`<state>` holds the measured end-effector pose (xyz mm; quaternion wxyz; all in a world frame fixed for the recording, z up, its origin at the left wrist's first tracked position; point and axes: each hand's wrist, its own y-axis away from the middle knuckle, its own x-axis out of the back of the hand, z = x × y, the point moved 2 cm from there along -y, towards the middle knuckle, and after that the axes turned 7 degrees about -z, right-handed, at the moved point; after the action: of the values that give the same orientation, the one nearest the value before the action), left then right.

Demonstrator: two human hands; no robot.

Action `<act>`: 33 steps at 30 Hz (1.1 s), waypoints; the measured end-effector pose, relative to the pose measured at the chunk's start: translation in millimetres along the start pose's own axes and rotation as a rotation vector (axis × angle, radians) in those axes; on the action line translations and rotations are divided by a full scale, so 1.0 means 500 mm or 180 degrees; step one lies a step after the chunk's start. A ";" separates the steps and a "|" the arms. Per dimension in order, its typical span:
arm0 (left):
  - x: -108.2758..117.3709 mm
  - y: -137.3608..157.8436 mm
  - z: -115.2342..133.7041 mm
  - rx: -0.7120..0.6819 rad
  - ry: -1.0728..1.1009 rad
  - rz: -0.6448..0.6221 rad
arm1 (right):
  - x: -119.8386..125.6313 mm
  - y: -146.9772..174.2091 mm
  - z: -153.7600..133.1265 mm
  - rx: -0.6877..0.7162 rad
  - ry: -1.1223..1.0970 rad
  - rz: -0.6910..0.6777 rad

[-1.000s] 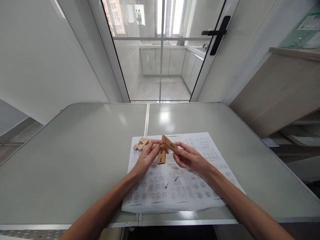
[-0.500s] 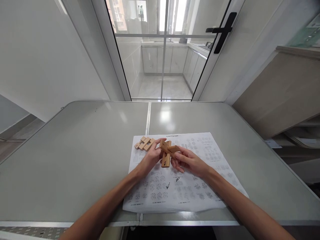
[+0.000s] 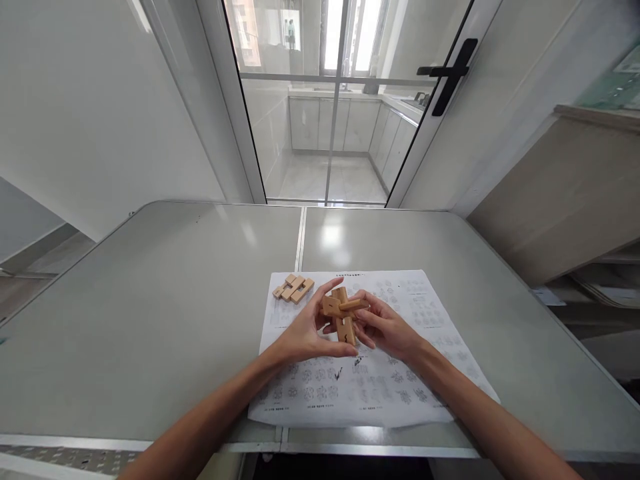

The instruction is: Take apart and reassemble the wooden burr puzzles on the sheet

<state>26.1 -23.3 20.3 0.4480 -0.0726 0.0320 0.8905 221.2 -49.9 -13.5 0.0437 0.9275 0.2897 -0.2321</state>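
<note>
Blocks (image 3: 344,311), between left grip (image 3: 309,329) and right grip (image 3: 389,328)

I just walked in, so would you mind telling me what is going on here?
A person holds a cluster of crossed wooden pieces above a printed sheet. The right hand grips its right side; the left hand spans the left, thumb and index finger spread. Paler wooden blocks lie on the sheet's far left corner.

On the table (image 3: 150,320) lies a sheet (image 3: 320,419), blocks (image 3: 294,288) on its far left corner.
</note>
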 end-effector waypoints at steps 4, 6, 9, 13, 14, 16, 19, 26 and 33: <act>-0.001 0.002 0.003 -0.0109 -0.0326 0.0122 | -0.007 -0.002 -0.003 0.0021 0.0000 -0.0029; 0.001 0.000 0.003 -0.0135 -0.0537 0.0251 | -0.009 -0.002 -0.004 -0.0010 -0.0033 -0.0044; 0.005 -0.004 0.007 -0.0181 -0.0718 0.0412 | -0.007 -0.001 -0.002 -0.0089 -0.0121 -0.0102; 0.008 -0.007 0.017 -0.0174 -0.0816 0.0452 | -0.002 0.000 0.003 -0.0158 -0.0138 -0.0160; 0.009 -0.007 0.019 -0.0166 -0.0824 0.0439 | -0.001 0.000 0.003 -0.0152 -0.0128 -0.0166; 0.010 -0.006 0.019 -0.0122 -0.0823 0.0413 | -0.002 0.002 0.003 -0.0136 -0.0093 -0.0161; 0.011 -0.005 0.017 -0.0073 -0.0816 0.0390 | -0.001 0.003 0.001 -0.0130 -0.0014 -0.0076; 0.017 -0.002 0.014 -0.0219 -0.0777 0.0232 | 0.003 0.007 0.004 -0.0285 -0.0058 -0.0379; 0.025 -0.009 -0.005 -0.0442 -0.1146 0.0667 | 0.005 0.010 -0.011 -0.0160 -0.0352 -0.0050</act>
<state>22.4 -11.1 15.7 0.3454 0.0607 -0.1026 0.9308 228.1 -51.5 -10.1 0.0811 0.9096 0.2998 -0.2760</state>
